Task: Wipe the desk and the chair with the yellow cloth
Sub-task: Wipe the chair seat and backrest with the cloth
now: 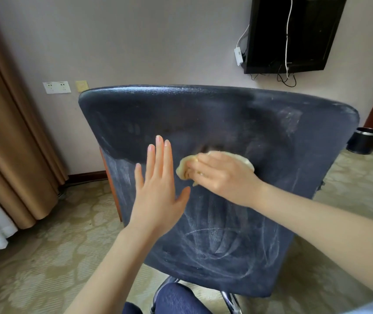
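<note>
yellow cloth (185,167) bunched up mid chair back (203,114), on dark dusty surface. right hand (223,175) on top, grip curled round cloth, pressing it in. left hand (158,191) just left, grip spread flat, fingers straight, looks like it's bracing chair. so chair-wiping step, I reckon. pale streaks (215,241) low down and near right corner, so next pass probably needs firm sweeps there. desk not in view.

One chair (226,114), one cloth (183,169), two hands (158,198) (223,175).
</note>
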`<state>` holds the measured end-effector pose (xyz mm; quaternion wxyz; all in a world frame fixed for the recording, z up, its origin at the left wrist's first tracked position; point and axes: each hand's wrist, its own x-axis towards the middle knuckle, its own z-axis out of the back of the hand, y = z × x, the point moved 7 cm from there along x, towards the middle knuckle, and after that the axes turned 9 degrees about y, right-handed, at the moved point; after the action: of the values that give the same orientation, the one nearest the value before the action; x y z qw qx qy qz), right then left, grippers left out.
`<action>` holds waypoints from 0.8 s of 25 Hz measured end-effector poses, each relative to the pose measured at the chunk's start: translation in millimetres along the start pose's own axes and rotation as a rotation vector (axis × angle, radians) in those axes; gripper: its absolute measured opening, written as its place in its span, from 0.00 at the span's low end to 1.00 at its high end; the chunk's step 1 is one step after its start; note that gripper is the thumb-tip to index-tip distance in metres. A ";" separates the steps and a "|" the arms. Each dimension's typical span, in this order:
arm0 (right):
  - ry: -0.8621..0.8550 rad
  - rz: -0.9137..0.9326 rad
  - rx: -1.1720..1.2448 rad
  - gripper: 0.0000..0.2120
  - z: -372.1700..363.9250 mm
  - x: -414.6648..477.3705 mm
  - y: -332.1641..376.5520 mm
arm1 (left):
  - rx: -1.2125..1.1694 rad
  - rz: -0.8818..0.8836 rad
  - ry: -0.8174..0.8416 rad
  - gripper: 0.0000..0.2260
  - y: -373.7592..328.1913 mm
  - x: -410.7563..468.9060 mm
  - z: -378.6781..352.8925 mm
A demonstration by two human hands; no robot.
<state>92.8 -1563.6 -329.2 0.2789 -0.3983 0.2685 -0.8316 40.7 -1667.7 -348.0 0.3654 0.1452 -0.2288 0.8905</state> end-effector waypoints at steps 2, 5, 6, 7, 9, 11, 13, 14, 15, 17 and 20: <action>0.059 0.048 0.053 0.07 -14.0 -27.0 12.7 | -0.133 -0.037 0.035 0.41 -11.1 0.1 -4.4; 0.137 0.133 0.064 0.09 -15.9 -72.8 18.8 | -0.450 -0.029 0.068 0.41 -25.2 5.3 -9.5; 0.147 0.152 0.029 0.09 -11.7 -84.4 15.3 | -0.505 -0.012 0.063 0.42 -28.3 7.9 -10.4; 0.142 0.157 -0.003 0.09 -5.2 -91.8 8.6 | -0.530 0.009 0.057 0.42 -30.7 10.9 -11.4; 0.099 0.128 -0.046 0.06 13.0 -95.8 -9.8 | -0.526 0.046 0.054 0.41 -34.7 17.4 -13.7; 0.014 0.092 -0.084 0.07 37.5 -90.9 -30.6 | -0.487 0.069 0.057 0.41 -37.6 21.3 -16.1; -0.066 0.042 -0.156 0.08 65.0 -80.1 -51.0 | -0.422 0.070 0.053 0.41 -39.1 21.4 -17.4; -0.097 0.023 -0.198 0.08 77.8 -72.6 -59.9 | -0.388 0.065 0.044 0.40 -39.1 20.5 -17.4; -0.131 0.006 -0.232 0.08 89.1 -63.4 -67.7 | -0.361 0.061 0.035 0.40 -38.5 19.4 -17.2; -0.220 -0.033 -0.249 0.08 106.6 -41.2 -78.9 | -0.331 0.065 0.024 0.40 -37.8 18.2 -16.7; -0.353 -0.161 -0.229 0.07 113.5 -7.1 -85.9 | -0.293 0.078 0.021 0.40 -35.7 18.4 -16.7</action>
<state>167.2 -1524.2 -214.3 0.2073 -0.5867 0.2758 -0.7327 52.1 -1625.9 -343.7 0.3501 0.0721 -0.3581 0.8626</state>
